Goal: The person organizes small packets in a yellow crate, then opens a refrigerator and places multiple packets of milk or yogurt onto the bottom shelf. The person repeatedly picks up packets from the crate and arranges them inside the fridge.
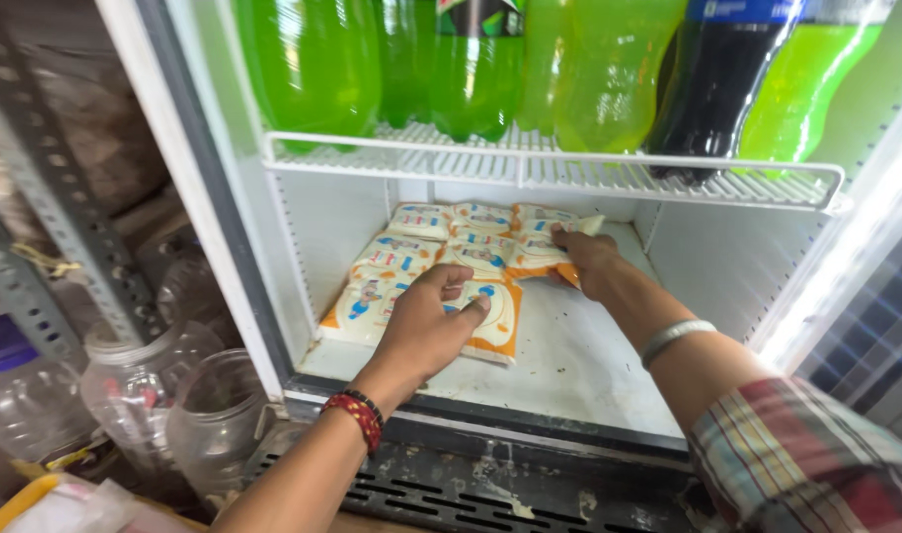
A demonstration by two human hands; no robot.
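Note:
Both my hands reach into the bottom compartment of an open white fridge point(589, 380). My left hand point(426, 326), with a red and black thread band on the wrist, lies flat on a white and orange milk pouch point(498, 321) at the front of the rows. My right hand point(587, 259), a silver bangle on its wrist, grips another white and orange pouch point(540, 255) further back. Several more pouches point(411, 242) lie flat in rows on the left half of the fridge floor.
A white wire shelf point(549, 168) above carries green soft drink bottles point(313, 64) and one dark bottle point(712, 84). Left of the fridge stand clear plastic jars point(140, 380) and a grey slotted metal rack point(61, 212). A dirty black grille point(470, 489) runs below the fridge.

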